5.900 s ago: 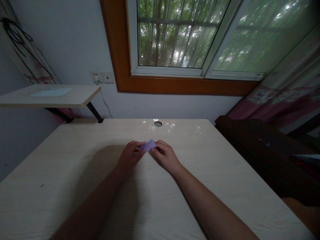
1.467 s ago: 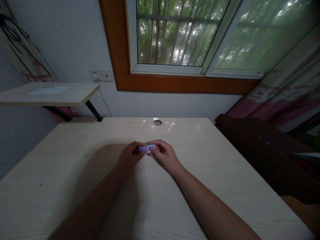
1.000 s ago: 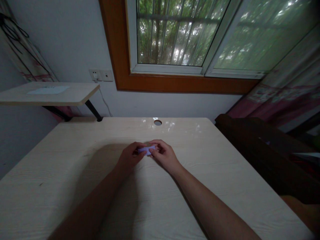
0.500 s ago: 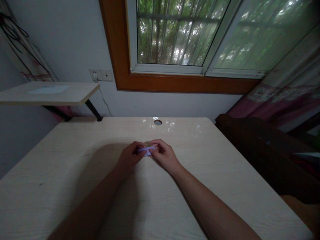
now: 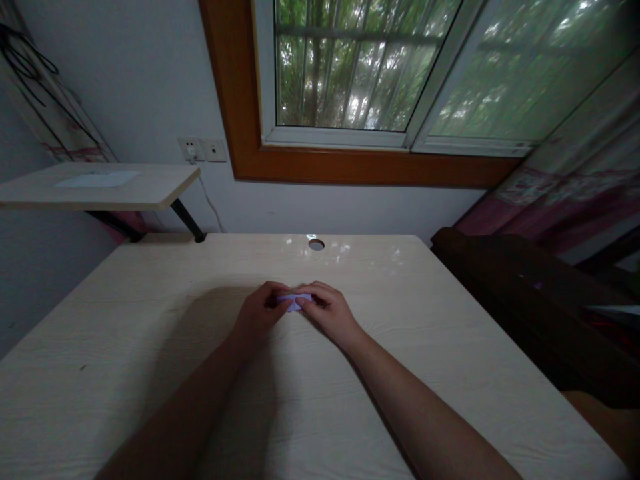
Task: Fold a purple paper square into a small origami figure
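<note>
A small piece of purple folded paper (image 5: 295,303) is held between both hands, over the far middle of the desk. My left hand (image 5: 260,308) pinches its left end, thumb on the near face and fingers behind. On the right end, my right hand (image 5: 332,310) grips the same way, its thumb close to the left thumb. The fingertips behind the paper are partly hidden. How the paper is folded is too small to make out.
The pale wooden desk (image 5: 400,373) has a round cable hole (image 5: 316,245) near its back edge. A raised shelf (image 5: 170,183) on black legs stands at the back left, bearing a white sheet (image 5: 97,179). Dark wooden furniture (image 5: 500,293) borders the desk's right side.
My right fingers have come down slightly and closed in towards the left fingers behind the paper. The purple paper now sits more level; the left hand has barely moved.
</note>
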{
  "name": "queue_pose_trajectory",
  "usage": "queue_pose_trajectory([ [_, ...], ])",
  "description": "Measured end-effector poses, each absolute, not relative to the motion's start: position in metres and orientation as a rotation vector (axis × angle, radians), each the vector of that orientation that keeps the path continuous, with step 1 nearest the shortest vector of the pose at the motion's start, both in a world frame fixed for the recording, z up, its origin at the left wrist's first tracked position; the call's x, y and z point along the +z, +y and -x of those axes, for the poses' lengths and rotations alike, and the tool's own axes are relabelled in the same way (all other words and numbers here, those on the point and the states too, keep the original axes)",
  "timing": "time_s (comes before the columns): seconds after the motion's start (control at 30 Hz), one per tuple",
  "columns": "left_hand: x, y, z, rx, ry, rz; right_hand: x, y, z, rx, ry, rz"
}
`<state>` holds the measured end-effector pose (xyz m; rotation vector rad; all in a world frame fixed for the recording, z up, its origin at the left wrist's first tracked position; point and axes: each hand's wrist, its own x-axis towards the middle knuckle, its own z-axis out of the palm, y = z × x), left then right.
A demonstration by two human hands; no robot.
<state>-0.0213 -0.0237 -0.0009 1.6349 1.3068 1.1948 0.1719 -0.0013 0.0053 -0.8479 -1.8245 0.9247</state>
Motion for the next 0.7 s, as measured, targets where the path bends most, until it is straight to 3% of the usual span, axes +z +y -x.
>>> queue_pose_trajectory([
  [0.5,-0.002,-0.023,0.023,1.188,1.318,-1.637,0.003,0.0,-0.171,0.946,-1.762,0.894],
  [0.7,0.002,-0.024,0.023,1.173,1.294,-1.691,-0.004,0.001,-0.169,1.129,-1.586,0.927],
])
